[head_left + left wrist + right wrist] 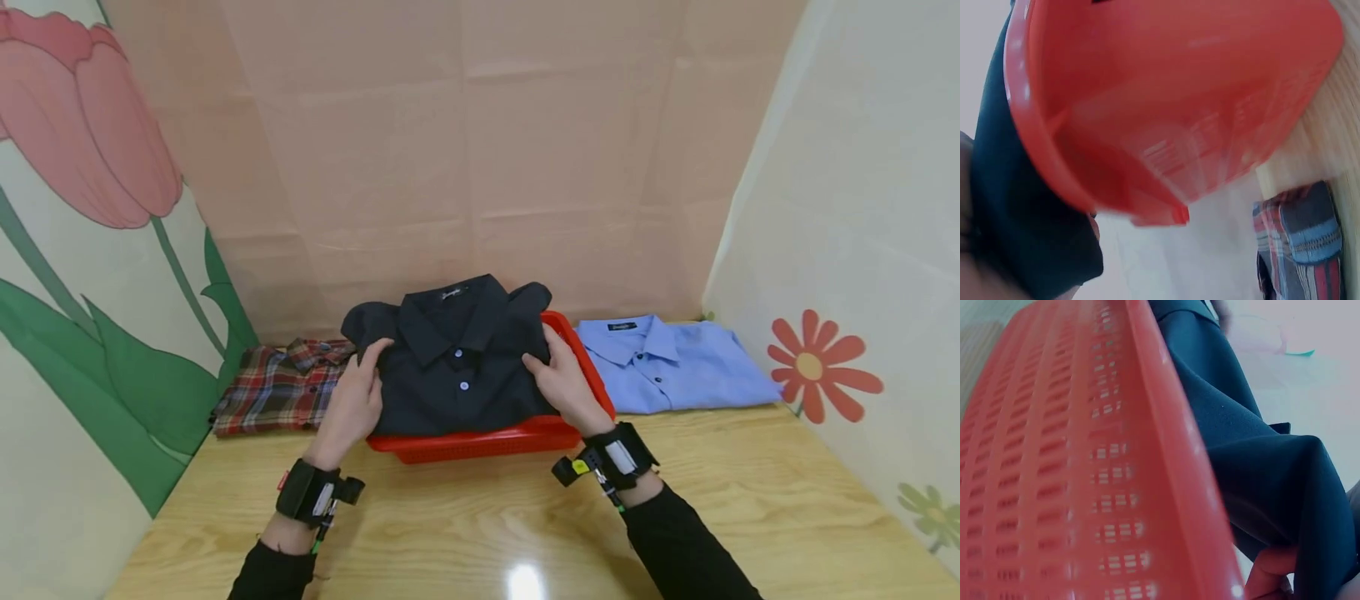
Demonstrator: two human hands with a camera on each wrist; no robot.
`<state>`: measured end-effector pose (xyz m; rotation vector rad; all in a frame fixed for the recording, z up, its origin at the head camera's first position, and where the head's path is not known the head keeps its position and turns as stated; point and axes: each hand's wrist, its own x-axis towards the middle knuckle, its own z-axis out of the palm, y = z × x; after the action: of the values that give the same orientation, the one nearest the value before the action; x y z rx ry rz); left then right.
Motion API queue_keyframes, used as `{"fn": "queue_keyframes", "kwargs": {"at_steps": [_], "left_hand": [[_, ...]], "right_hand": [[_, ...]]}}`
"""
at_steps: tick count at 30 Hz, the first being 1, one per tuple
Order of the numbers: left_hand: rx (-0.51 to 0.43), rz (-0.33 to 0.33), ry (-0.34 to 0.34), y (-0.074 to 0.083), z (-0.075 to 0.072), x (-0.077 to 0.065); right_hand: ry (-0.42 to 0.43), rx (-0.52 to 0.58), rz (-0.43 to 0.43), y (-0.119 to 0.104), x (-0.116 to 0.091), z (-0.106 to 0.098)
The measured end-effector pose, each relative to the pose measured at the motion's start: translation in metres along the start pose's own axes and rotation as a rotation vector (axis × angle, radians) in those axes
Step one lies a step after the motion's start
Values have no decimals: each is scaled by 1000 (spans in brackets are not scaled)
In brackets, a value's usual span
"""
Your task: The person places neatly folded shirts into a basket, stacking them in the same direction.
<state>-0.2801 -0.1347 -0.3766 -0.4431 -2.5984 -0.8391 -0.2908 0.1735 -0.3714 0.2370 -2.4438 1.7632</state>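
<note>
A folded black button-up shirt [465, 375] with its collar toward the back lies over the red plastic basket [480, 443]. My left hand [356, 400] grips its left side, thumb on top and fingers hidden beneath. On the opposite side my right hand [566, 383] holds the shirt the same way. The right wrist view shows a fingertip under the dark cloth [1266, 481], beside the basket's rim [1179, 437]. In the left wrist view the shirt's edge [1029, 206] extends past the basket's rim [1041, 144].
A folded red plaid shirt [277, 387] lies left of the basket, and a folded light blue shirt [682, 367] lies to its right. All stand on a wooden table [450, 525]. A brown-covered wall [480, 150] rises behind, with flower-printed panels at both sides.
</note>
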Motion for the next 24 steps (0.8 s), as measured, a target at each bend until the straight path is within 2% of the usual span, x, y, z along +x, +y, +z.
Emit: {"fn": "queue_keyframes", "kwargs": {"at_steps": [6, 10, 14, 18, 22, 24], "left_hand": [[30, 21, -50, 3, 11, 3], [33, 54, -82, 5, 15, 8], [22, 83, -140, 9, 16, 13], [-3, 52, -240, 14, 18, 16], [-13, -12, -371, 16, 21, 17], [-8, -36, -413, 16, 24, 17]], "right_hand": [[26, -115, -43, 9, 2, -10], [5, -120, -64, 14, 4, -18], [-43, -130, -40, 16, 5, -28], [-69, -178, -15, 18, 7, -34], [-92, -243, -16, 21, 8, -37], [-107, -278, -27, 23, 8, -38]]}}
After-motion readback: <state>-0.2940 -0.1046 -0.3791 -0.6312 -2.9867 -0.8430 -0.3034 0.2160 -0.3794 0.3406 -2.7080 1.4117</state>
